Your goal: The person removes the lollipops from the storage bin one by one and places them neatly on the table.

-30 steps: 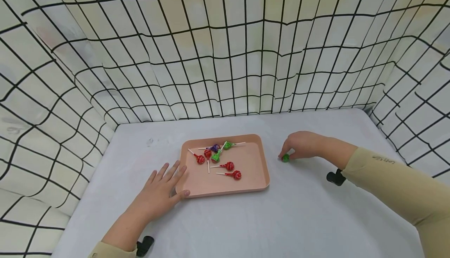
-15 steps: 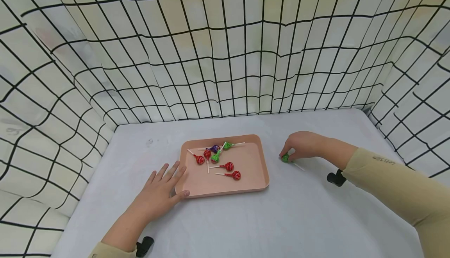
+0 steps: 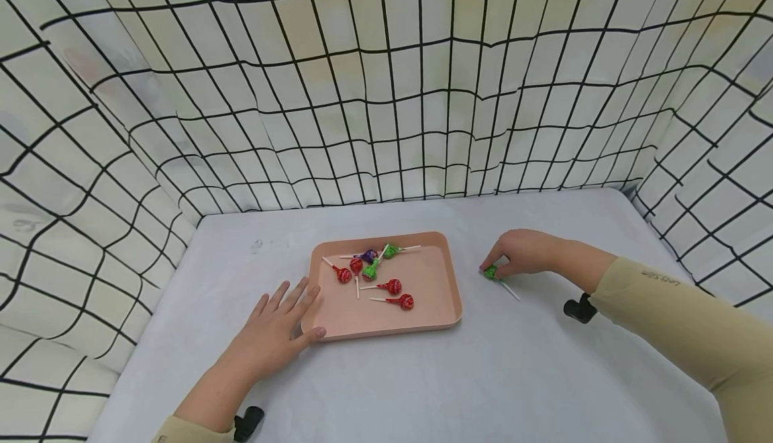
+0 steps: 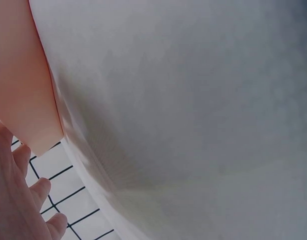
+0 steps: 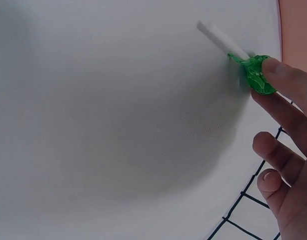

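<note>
To the right of the tray, my right hand (image 3: 524, 253) pinches a green-wrapped lollipop (image 5: 257, 79) by its candy end, between thumb and forefinger. Its white stick (image 5: 224, 41) points away from the fingers, and the other fingers are loosely bent. My left hand (image 3: 274, 329) lies with spread, straight fingers at the left edge of the pink tray (image 3: 430, 282), thumb at its near left corner. Inside the tray are several lollipops: red ones such as the near red lollipop (image 3: 406, 301), a purple lollipop (image 3: 369, 255) and two green ones, including the upper green lollipop (image 3: 391, 250).
A white-covered table (image 3: 386, 389) carries the tray. White walls with a black grid (image 3: 417, 94) enclose its back and sides. Dark wrist cameras (image 3: 580, 307) sit on both forearms. The left wrist view shows mostly white cloth and part of the tray's underside edge.
The lollipop in my right hand has turned; its stick, hidden a second ago, now shows pointing toward the lower right. The left hand and the tray stay in place.
</note>
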### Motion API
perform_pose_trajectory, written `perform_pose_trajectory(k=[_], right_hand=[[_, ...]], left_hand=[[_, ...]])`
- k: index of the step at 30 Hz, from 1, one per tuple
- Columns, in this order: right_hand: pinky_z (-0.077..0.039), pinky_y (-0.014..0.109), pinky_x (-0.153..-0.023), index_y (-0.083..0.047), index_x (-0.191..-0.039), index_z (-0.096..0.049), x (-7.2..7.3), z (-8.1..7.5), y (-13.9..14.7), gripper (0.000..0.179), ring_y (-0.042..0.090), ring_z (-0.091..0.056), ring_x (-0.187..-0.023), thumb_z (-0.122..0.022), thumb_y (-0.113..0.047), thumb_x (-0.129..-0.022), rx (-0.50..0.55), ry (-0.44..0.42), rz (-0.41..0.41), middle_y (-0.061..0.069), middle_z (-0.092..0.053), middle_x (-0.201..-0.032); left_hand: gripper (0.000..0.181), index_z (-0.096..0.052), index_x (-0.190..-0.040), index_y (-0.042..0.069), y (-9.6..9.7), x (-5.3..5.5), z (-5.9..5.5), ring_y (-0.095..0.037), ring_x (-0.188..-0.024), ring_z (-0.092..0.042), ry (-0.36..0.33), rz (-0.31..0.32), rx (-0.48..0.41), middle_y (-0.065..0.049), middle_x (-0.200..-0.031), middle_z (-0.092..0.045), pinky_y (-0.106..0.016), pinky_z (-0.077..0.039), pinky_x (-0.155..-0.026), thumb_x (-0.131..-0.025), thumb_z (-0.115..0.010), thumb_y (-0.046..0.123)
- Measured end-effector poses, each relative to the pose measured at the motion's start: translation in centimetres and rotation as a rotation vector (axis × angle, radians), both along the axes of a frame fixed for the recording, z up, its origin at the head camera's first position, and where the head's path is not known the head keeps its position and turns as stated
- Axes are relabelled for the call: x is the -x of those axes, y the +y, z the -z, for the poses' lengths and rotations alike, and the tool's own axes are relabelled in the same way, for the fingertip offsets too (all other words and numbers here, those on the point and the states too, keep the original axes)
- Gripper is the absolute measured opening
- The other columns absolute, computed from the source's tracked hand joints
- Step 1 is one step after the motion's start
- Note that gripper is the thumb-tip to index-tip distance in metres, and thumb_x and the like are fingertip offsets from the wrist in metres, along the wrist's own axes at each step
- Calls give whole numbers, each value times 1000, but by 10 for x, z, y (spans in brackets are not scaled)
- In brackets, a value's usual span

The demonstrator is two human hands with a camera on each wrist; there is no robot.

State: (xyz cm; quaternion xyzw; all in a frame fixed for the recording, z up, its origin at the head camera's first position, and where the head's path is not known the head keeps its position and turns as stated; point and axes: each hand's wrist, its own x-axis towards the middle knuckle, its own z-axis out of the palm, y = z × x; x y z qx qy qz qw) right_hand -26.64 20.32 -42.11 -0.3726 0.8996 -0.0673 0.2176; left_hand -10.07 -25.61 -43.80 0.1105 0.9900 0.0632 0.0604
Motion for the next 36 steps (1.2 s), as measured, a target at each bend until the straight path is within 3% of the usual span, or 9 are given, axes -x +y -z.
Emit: perform_pose_trajectory(k=[10, 19, 26, 36], right_hand=[[-52, 40, -94, -27, -111, -78, 2, 3, 6, 25, 16, -64, -109, -79, -26, -85, 75, -73, 84, -10, -72, -112], [-53, 35, -83, -22, -112, -78, 4, -2, 7, 29, 15, -63, -101, -81, -26, -84, 159, -106, 160, -8, -72, -112], [-53, 35, -84, -21, -112, -78, 7, -5, 3, 29, 16, -63, -101, -81, -27, -84, 167, -107, 189, -7, -73, -111], [-51, 30, -76, -24, -112, -78, 17, 4, -6, 29, 11, -60, -90, -80, -30, -84, 161, -115, 230, -8, -72, -107]], left_hand=[[85, -31, -157, 20, 1, 0, -3, -42, -148, -17, 3, 10, 3, -8, -164, -23, -66, -12, -116, -91, -51, 69], [82, -32, -157, 20, 3, -1, -5, -43, -148, -17, -1, 6, 2, -9, -163, -24, -67, -12, -116, -92, -55, 64], [82, -32, -157, 20, 2, -1, -3, -43, -148, -17, 5, 4, -2, -9, -163, -23, -66, -12, -116, -92, -55, 65], [81, -33, -157, 20, 2, -1, -2, -42, -148, -16, 6, 2, 3, -9, -164, -22, -66, -11, -116, -91, -57, 62]])
